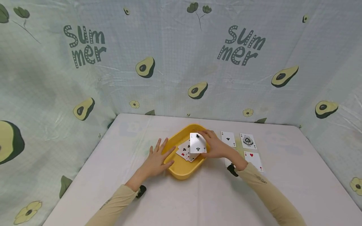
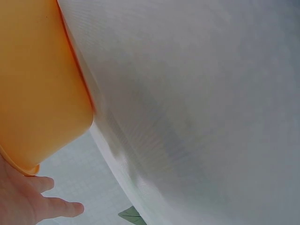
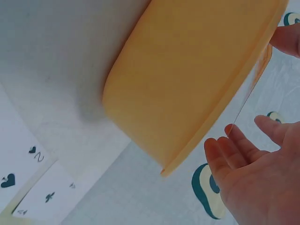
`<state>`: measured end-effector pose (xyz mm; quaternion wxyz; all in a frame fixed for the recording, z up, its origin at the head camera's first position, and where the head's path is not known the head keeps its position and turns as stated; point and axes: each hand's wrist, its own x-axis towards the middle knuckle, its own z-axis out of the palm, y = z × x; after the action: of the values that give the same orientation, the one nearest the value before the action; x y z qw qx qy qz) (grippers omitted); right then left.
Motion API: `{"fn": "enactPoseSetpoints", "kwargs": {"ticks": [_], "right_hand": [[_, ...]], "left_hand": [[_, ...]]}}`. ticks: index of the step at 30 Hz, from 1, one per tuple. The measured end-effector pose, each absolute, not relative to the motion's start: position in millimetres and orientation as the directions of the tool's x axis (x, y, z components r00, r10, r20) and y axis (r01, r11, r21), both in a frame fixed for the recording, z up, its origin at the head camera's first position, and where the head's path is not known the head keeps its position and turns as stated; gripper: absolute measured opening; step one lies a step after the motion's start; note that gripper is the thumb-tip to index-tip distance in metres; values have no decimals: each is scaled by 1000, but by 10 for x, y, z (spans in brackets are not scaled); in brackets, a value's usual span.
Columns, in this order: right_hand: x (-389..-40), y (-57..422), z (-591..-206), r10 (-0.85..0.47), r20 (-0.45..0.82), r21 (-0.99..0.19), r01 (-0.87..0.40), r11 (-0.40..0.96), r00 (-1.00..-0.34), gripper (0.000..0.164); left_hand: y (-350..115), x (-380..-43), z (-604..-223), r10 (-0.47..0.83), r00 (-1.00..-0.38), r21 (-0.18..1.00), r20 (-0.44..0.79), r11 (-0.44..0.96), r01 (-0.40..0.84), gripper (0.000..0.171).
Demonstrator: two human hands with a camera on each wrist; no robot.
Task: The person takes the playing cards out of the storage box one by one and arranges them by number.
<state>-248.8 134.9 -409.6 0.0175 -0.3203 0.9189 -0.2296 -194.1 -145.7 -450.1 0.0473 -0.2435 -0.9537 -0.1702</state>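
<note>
My right hand (image 1: pixel 213 146) holds a playing card, the two of clubs (image 1: pixel 198 142), by its edges above the yellow tray (image 1: pixel 181 173). In the right wrist view the thumb and fingers of the right hand (image 3: pixel 253 173) are on opposite sides of the card, which shows almost edge-on. Several loose cards (image 1: pixel 183 150) with club and heart pips lie overlapping inside the tray, partly hidden by the held card. At the tray's left rim my left hand (image 1: pixel 155 161) has its fingers spread, the fingertips over the rim. The left wrist view shows that hand (image 2: pixel 23 201) against the rim.
Right of the tray lie the ace of clubs (image 1: pixel 228 138), the ace of spades (image 1: pixel 248 141) and the two of hearts (image 1: pixel 253 161). My right forearm mostly covers a two of spades (image 3: pixel 9 159). Behind the white table (image 1: pixel 141 135) hangs a patterned cloth (image 1: pixel 169 47).
</note>
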Motion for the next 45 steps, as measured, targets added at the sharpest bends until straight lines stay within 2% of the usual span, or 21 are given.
{"fn": "enactPoseSetpoints", "kwargs": {"ticks": [11,19,27,37,45], "right_hand": [[-2407,1610,-4002,-573,159,-403,-583,706,-804,88],[-2293,1849,-3975,-552,126,-356,-557,750,-824,83],[-2190,2108,-3991,-556,136,-308,-568,763,-820,84],[-2065,2373,-3998,-524,80,-274,-524,806,-848,86],[-1960,2576,-4049,-535,128,-231,-549,803,-835,81]], "left_hand": [[-1458,-1952,-4467,446,-879,320,168,819,477,53],[-1466,-1954,-4453,449,-879,320,159,819,476,54],[-1463,-1945,-4436,447,-882,319,152,822,471,54],[-1468,-1937,-4447,454,-875,306,166,820,484,55],[-1496,-1929,-4455,460,-873,310,160,817,487,55]]}}
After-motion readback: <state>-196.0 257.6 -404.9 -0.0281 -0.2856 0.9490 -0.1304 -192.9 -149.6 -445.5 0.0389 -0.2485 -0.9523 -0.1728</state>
